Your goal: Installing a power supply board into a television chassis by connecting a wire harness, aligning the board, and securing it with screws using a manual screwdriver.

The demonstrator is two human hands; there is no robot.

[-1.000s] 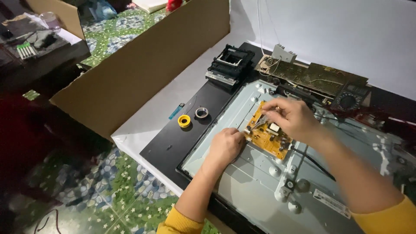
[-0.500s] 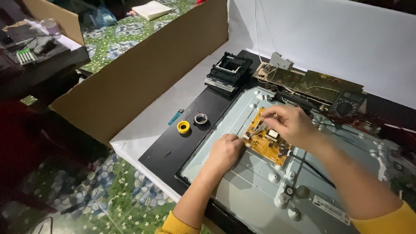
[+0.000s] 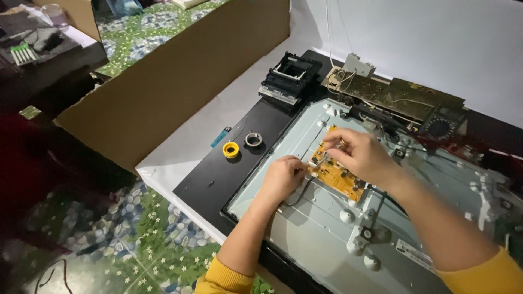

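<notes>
While both hands work over an orange circuit board (image 3: 338, 173) fixed to the pale metal back panel (image 3: 327, 228) of an opened flat screen, the left hand (image 3: 282, 177) rests curled at the board's near-left edge, its fingers (image 3: 298, 163) drawn close together and pressing on or pinching something small there; what they grip is too small to make out. The right hand (image 3: 359, 155) lies across the board's upper part, thumb and forefinger narrowed to a pinch at a small pale connector (image 3: 339, 145), the remaining fingers loosely bent over the board's surface. A black cable (image 3: 297, 197) curls away from the board beneath the left hand. Both arms wear yellow sleeves (image 3: 223, 275).

On the black frame (image 3: 207, 188) left of the panel lie a yellow roll of tape (image 3: 231, 149), a grey metal ring (image 3: 253, 140) just beside it, and a small blue strip (image 3: 220, 137). Farther back sit a black square plastic part (image 3: 290, 76) and a long brownish circuit board (image 3: 403, 98) with wires. A tall cardboard sheet (image 3: 180, 81) stands along the left, and a white backdrop (image 3: 425, 43) rises behind.
</notes>
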